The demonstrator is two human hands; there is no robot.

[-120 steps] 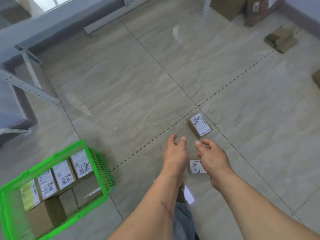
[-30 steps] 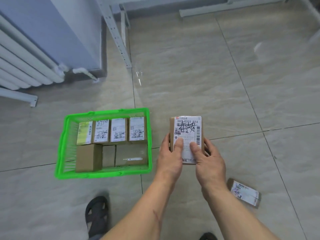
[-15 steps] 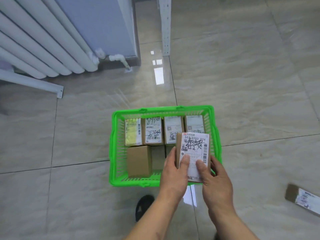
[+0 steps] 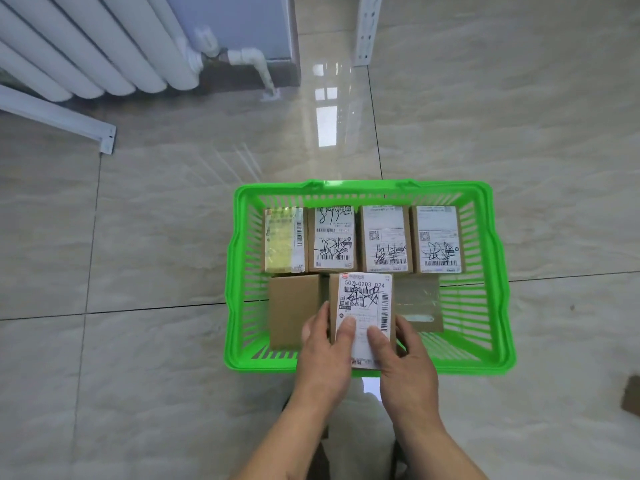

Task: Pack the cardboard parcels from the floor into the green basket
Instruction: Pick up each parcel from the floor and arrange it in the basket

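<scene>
The green basket [image 4: 498,282] stands on the tiled floor in front of me. Its far row holds several labelled cardboard parcels [image 4: 386,239], label side up. In the near row lie a plain brown parcel [image 4: 292,306] on the left and a taped brown parcel [image 4: 419,306] on the right. Both hands hold one labelled parcel [image 4: 365,299] over the near middle of the basket. My left hand [image 4: 325,355] grips its left edge with the thumb on the label. My right hand [image 4: 405,358] grips its right edge, thumb on the label too.
A white radiator [image 4: 86,46] with a pipe [image 4: 252,60] stands at the far left, a white metal rail [image 4: 59,116] below it. A white shelf upright [image 4: 367,29] rises beyond the basket. The corner of another brown parcel [image 4: 632,396] shows at the right edge.
Both hands have carried the labelled parcel from beside the basket to over its near row. My view has swung so the basket now sits centred before me.
</scene>
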